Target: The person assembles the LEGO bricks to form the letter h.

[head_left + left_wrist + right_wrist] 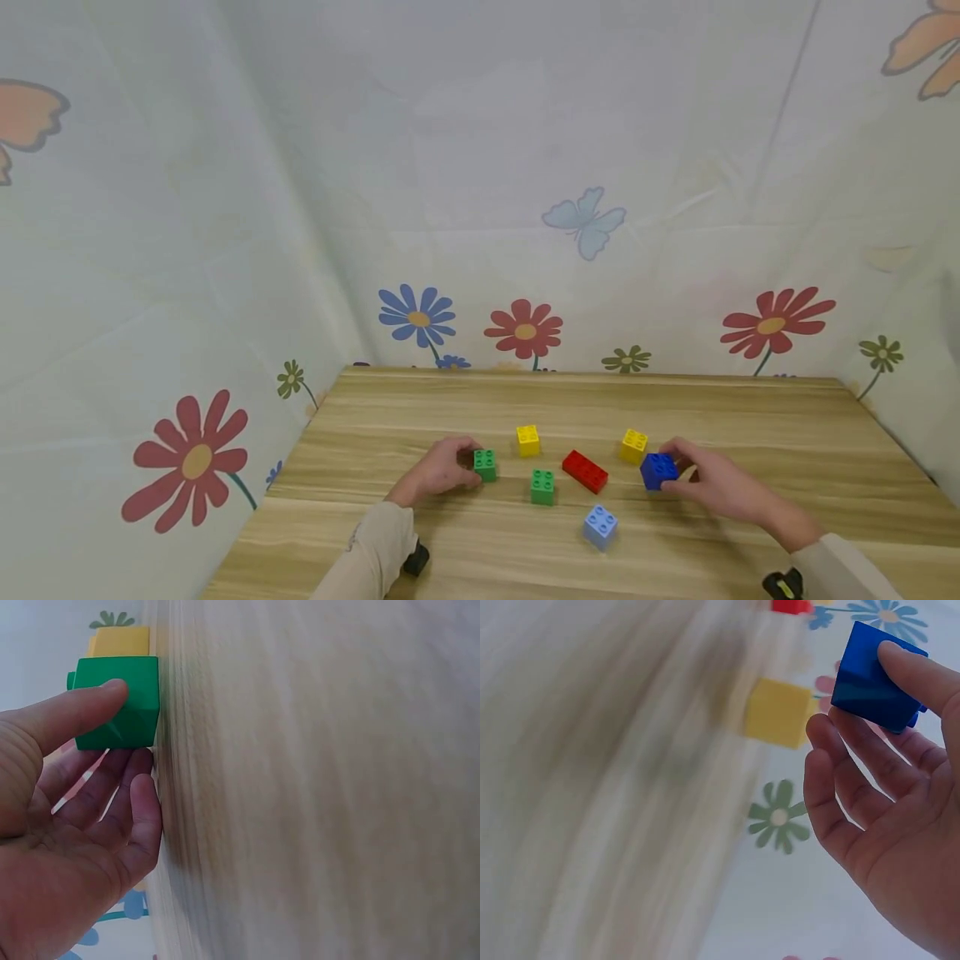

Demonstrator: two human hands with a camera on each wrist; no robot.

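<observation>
A green building block (484, 465) stands on the table, studs up, between the thumb and fingers of my left hand (446, 467). In the left wrist view the thumb presses the near side of this green block (120, 724), while the fingers curl behind and below it. My right hand (716, 481) pinches a dark blue block (659, 472) between thumb and fingertips. The right wrist view shows that blue block (874, 679) tilted and raised off the tabletop. Just beyond it sits a yellow block (633, 446), apart from the right hand.
Between the hands lie a second green block (542, 487), a long red block (585, 472) and another yellow block (528, 440). A light blue block (600, 527) sits nearer the front. The wooden table (750, 417) meets a flower-patterned cloth (465, 167) at the back and sides.
</observation>
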